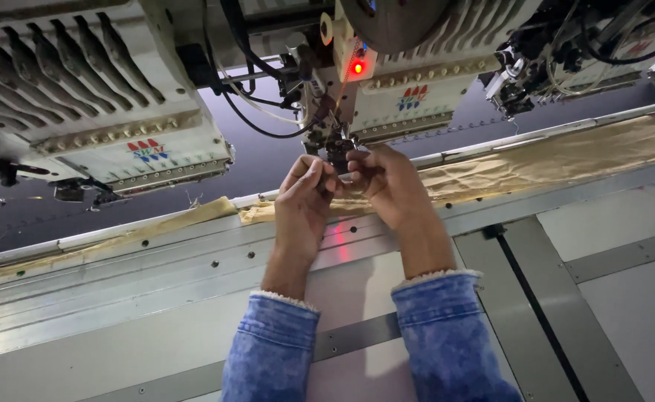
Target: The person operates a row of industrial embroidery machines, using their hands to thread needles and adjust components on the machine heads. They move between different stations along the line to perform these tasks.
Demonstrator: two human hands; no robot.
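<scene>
Both the left hand (303,195) and right hand (385,182) pinch closed just under the needle assembly (332,143).

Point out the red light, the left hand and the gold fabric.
red light (357,68): head view, glowing centre.
left hand (303,197): head view, back of hand.
gold fabric (566,158): head view, crinkled top surface.

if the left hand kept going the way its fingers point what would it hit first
Most likely the needle assembly of the embroidery machine head: the left hand points up and away, fingertips already right beneath it. Depth is hard to judge.
</scene>
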